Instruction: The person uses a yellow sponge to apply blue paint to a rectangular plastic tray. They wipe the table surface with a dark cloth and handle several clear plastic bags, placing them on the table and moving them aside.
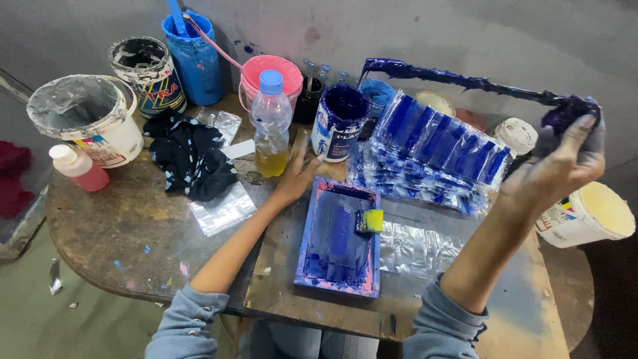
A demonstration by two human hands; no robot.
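1. While the right hand [565, 163] is raised at the right of the scene, its fingers close around one end of a long stirring stick [458, 80] coated in dark blue paint; the stick runs leftward, and its far tip hangs above the blue paint tin [339, 119].
2. The left hand [297, 176] lies flat and open-fingered on the table [119, 226], holding nothing, fingertips just beside the tin's base and the near-left corner of the tin.
3. Just near of that hand sits a rectangular printing frame [339, 236] smeared blue and pink, with a small yellow-handled squeegee [369, 221] resting on its right edge.
4. Right of the tin, a fanned stack of clear plastic sheets printed blue [432, 149] lies on the table.
5. Left of the hand stand a plastic bottle of yellow liquid [271, 126], a crumpled dark rag [189, 156], and farther left a white bucket [86, 119] and a small pink bottle [78, 167].
6. A pink pot [271, 73] and a blue container [194, 56] stand at the far edge.
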